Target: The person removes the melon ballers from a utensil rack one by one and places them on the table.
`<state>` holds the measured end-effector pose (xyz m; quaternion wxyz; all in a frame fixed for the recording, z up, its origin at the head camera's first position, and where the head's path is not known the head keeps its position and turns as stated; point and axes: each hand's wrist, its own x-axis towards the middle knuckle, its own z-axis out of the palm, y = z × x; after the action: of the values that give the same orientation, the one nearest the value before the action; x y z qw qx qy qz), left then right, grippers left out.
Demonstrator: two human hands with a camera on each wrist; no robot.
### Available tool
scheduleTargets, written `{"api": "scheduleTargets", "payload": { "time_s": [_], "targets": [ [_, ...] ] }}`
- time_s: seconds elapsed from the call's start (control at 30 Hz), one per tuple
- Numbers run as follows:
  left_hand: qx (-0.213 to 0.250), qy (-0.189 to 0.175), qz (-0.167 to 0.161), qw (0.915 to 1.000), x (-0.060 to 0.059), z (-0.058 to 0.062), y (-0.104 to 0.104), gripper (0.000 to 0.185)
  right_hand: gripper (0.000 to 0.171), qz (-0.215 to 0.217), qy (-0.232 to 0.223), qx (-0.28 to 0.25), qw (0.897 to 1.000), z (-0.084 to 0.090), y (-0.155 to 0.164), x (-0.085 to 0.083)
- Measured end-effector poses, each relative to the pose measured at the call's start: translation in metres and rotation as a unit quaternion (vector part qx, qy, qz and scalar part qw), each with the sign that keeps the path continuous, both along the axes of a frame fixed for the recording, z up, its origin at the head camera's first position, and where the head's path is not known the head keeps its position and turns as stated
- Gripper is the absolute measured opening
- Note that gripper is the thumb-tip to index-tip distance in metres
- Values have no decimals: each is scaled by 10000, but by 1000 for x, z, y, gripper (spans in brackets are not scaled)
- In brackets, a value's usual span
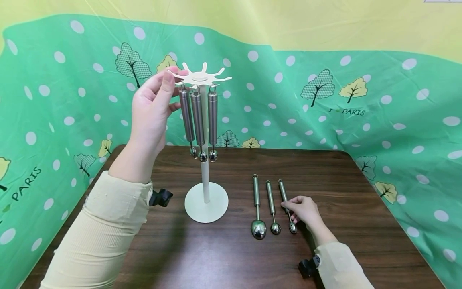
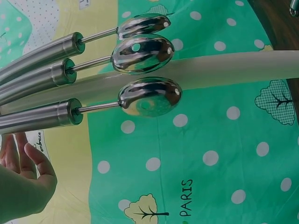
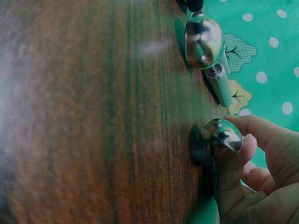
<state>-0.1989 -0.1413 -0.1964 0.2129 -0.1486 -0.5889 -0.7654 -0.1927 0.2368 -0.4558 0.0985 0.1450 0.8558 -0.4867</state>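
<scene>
On the dark wooden bench [image 1: 361, 188], toward its right half, three steel scoops lie side by side with their handles pointing to the far edge and their bowls toward the near edge. The right hand [image 1: 304, 210] rests on the rightmost, smallest scoop [image 1: 287, 205], its fingers [image 3: 236, 161] curled round the thin stem just behind the bowl; the right wrist view shows the bowl at the fingertips, close to the wood or just off it. The middle scoop [image 1: 271, 206] and the large scoop [image 1: 257, 206] lie just beside it, untouched.

The left hand [image 1: 151, 108] is raised at the top of a white stand [image 1: 206, 196] that sits left of the bench's middle. Its thumb and fingertips touch one arm of the star-shaped hanger [image 1: 200, 76], and it looks to be pinching it lightly. Three more scoops [image 1: 197, 120] hang there close together, bowls downward.

The small scoop looks light, stiff and polished, so it is likely slippery. The stem is thin and gives little to hold. The thicker round handle would give a surer hold, and the loop at its far end is what would catch on a hanger arm. The stand is tall on a small round foot, so it may tip if pushed at the top.
</scene>
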Motion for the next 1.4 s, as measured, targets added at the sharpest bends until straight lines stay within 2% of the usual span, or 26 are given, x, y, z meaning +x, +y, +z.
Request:
{"api": "scheduleTargets", "payload": {
  "time_s": [0.7, 1.13, 1.4],
  "targets": [
    [80, -60, -124, 9999, 2, 1, -1, 26, 37, 137, 22, 336, 9993, -1, -2, -2],
    [-23, -31, -79, 10000, 1, 0, -1, 24, 35, 101, 81, 308, 9994, -1, -3, 3],
    [-14, 3, -78, 10000, 1, 0, 0, 23, 40, 149, 88, 384, 9991, 0, -1, 6]
  ]
}}
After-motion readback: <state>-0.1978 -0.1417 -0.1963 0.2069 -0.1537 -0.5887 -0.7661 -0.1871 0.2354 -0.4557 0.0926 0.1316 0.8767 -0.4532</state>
